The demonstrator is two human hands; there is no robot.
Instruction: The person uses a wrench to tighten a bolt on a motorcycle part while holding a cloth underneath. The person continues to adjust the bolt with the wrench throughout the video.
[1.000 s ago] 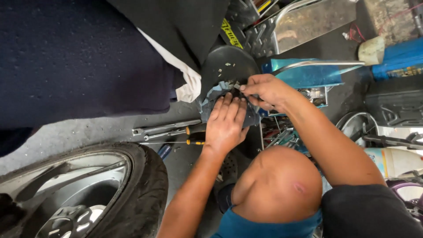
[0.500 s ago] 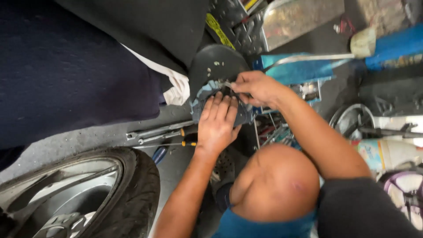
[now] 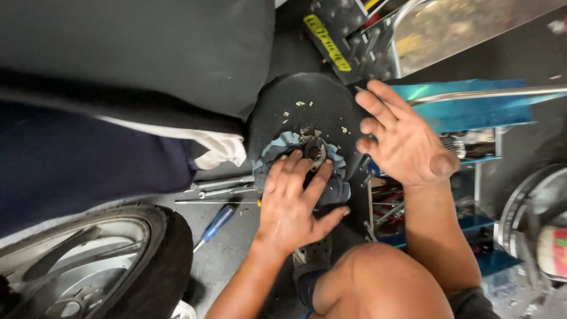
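Nearest the camera, a bare knee (image 3: 384,283) rises at the bottom of the view, with both forearms reaching away from it. The left hand (image 3: 292,204) lies flat, fingers spread and pressed on a bunched blue cloth (image 3: 277,147), its fingertips touching a small dark metal part (image 3: 314,152) that sits in the middle of the cloth. It presses rather than grips. Cloth and part rest on a round black textured seat (image 3: 307,97) speckled with pale crumbs. The right hand (image 3: 404,142) hovers open just to the right of the part, fingers loosely curled, holding nothing and not touching it. On the grey floor (image 3: 236,248) to the left lie a blue-handled screwdriver (image 3: 217,223) and a few wrenches (image 3: 221,188), close to a black tyre (image 3: 159,260). Farther off stand a blue metal rack (image 3: 472,112) and a dark vehicle body (image 3: 136,59).
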